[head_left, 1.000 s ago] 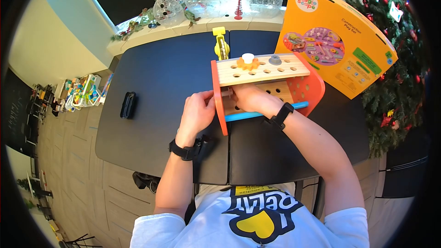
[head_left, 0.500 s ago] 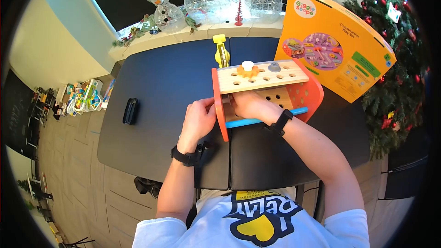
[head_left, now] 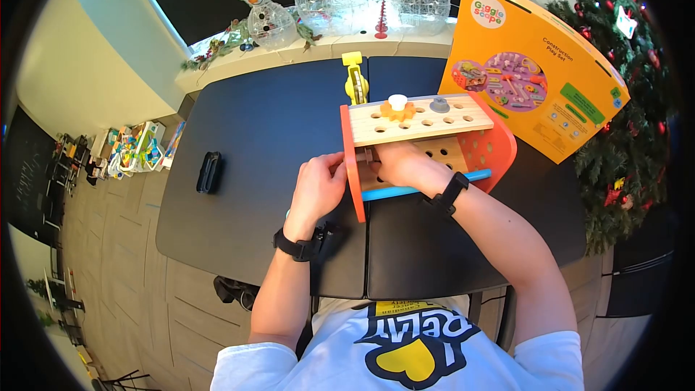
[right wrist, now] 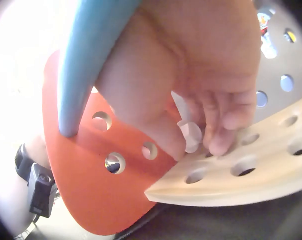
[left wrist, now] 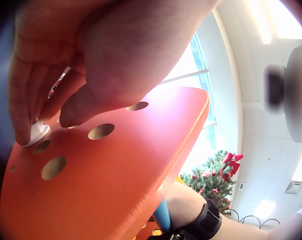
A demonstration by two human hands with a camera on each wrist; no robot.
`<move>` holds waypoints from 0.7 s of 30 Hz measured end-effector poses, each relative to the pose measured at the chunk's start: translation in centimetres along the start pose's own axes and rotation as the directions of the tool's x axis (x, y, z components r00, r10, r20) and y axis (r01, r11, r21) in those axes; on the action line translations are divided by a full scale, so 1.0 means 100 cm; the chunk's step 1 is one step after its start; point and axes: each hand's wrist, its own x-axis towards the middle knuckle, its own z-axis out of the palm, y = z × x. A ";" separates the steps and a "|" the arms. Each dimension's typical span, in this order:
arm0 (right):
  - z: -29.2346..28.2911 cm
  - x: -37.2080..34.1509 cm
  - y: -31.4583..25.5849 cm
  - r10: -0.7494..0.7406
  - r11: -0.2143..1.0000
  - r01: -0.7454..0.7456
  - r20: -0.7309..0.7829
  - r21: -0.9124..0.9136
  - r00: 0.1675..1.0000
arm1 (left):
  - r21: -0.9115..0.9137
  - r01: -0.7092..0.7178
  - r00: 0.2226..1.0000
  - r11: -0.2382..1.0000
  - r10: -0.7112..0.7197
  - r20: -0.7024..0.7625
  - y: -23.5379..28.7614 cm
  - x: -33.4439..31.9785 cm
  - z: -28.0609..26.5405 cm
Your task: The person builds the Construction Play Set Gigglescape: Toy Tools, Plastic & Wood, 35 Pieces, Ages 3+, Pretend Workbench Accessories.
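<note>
A toy workbench with a red side panel (head_left: pixel 354 166) (left wrist: pixel 106 175), a pegboard top (head_left: pixel 427 119) and a blue bar (head_left: pixel 434 184) (right wrist: pixel 86 60) stands on the table. Outside that panel, my left hand (head_left: pixel 318 185) (left wrist: pixel 101 60) has its fingertips round a small white piece (left wrist: pixel 38 133). My right hand (head_left: pixel 407 166) (right wrist: pixel 191 65) reaches inside, under the top; in the right wrist view its thumb and fingers pinch a whitish piece (right wrist: pixel 191 136) near the panel and the holed wooden board (right wrist: pixel 216 187). An orange gear (head_left: pixel 397 111) and a grey piece (head_left: pixel 439 105) sit on top.
A yellow toy (head_left: pixel 355 81) stands behind the workbench, and a large orange box (head_left: pixel 532 65) leans at the back right. On the left of the table (head_left: pixel 253 123) lies a black case (head_left: pixel 209 172). A decorated tree (head_left: pixel 615 174) is at the right.
The head view has shifted a little, so the workbench sits slightly lower and farther right in it. Both hands keep about the same places at the red panel.
</note>
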 end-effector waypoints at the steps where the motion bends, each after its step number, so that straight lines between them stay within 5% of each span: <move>1: -0.001 0.000 -0.001 0.011 1.000 -0.011 -0.006 0.014 1.000 | -0.008 -0.006 1.000 1.000 0.006 -0.005 -0.002 0.000 0.001; 7: 0.005 0.003 0.007 -0.090 0.996 0.089 -0.042 -0.013 0.995 | -0.004 -0.005 1.000 1.000 0.005 0.003 0.001 0.000 0.001; 13: -0.002 0.007 -0.004 0.039 0.994 -0.022 0.171 -0.103 0.985 | 0.006 0.013 1.000 1.000 -0.014 0.012 0.004 -0.001 -0.002; 16: 0.009 0.002 0.007 -0.050 0.999 0.050 -0.048 -0.009 0.998 | -0.020 0.008 1.000 1.000 -0.008 0.002 0.000 -0.001 0.001; 21: 0.006 -0.001 0.008 -0.063 0.997 0.066 -0.072 0.037 0.995 | -0.036 0.041 0.999 0.999 -0.040 0.018 0.001 -0.001 0.000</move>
